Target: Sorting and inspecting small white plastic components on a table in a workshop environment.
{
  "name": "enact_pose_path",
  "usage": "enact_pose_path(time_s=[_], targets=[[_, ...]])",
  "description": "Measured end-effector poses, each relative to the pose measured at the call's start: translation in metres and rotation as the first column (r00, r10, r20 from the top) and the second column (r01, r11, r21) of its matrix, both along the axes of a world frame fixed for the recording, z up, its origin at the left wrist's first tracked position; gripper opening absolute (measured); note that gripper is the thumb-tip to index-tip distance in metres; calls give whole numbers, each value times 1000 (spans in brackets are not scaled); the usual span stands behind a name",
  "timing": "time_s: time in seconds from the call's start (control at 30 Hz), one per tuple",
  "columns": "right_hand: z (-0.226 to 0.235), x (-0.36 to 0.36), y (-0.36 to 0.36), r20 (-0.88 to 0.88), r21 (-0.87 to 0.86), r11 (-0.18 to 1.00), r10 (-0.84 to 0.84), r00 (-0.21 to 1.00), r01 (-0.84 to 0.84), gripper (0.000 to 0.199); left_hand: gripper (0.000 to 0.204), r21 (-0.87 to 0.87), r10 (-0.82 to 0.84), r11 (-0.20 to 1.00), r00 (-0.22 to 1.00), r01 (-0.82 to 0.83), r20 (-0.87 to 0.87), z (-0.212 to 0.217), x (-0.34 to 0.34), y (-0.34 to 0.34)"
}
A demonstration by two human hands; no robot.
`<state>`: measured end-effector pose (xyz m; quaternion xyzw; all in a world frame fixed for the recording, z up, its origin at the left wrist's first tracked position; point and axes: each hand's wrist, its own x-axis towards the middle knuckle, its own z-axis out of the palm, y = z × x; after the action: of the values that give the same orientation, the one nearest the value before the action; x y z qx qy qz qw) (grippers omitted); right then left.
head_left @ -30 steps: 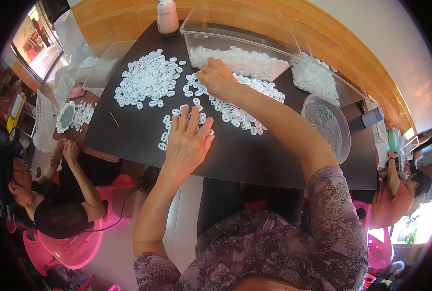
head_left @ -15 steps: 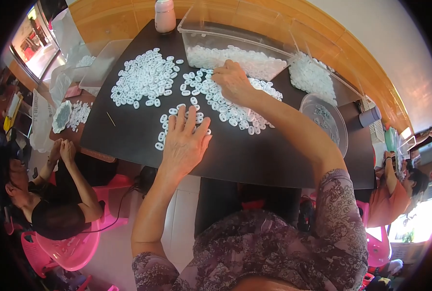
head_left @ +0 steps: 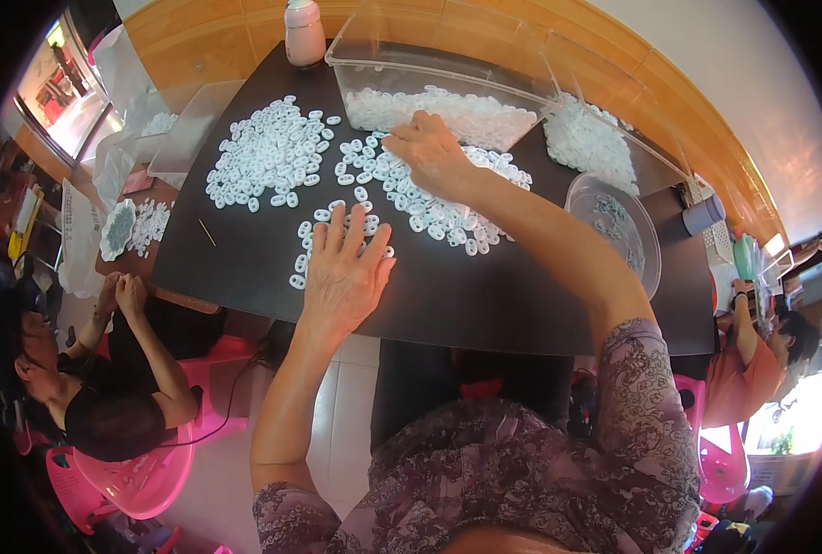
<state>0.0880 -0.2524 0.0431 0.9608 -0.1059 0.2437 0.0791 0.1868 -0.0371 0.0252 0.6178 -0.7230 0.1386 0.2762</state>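
Left hand (head_left: 342,272): flat, palm down, fingers spread and released, resting on a small near cluster of white rings (head_left: 337,231) at the near middle of the dark table (head_left: 485,305).
Right hand (head_left: 429,152): reached farther out, fingers curled down loosely onto the middle pile of rings (head_left: 439,203); whether it grips any I cannot tell.
Other rings: 1 spread heap (head_left: 268,152) to the far left; more fill the clear tub (head_left: 448,92) at the far edge.
Bowl (head_left: 614,226): clear, to the right, holding a few dark bits.
Step in hand: looks like sorting or raking rings out of the middle pile, by both hands.
Next move calls for: a light sliding touch, keeping the 3 groups apart.
Nearby: a seated person (head_left: 78,369) at near left on a pink chair, hands at their own work.
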Motion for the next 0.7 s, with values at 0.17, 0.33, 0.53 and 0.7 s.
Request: enact_pose_path(time_s=[0.17, 0.33, 0.53, 0.7], targets=[[-1, 3, 2, -80, -30, 999, 39, 996, -41, 31, 38, -3, -3, 1000, 1000, 3, -4, -1, 1, 1], [1, 0, -2, -100, -16, 1000, -15, 995, 14, 34, 42, 14, 27, 1000, 999, -27, -27, -1, 1, 2], [-4, 30, -1, -55, -22, 999, -29, 998, 28, 41, 43, 5, 29, 1000, 999, -29, -24, 0, -1, 2], [-3, 39, -2, -100, -58, 998, -46, 994, 41, 18, 43, 17, 34, 999, 999, -33, -32, 1, -1, 2]])
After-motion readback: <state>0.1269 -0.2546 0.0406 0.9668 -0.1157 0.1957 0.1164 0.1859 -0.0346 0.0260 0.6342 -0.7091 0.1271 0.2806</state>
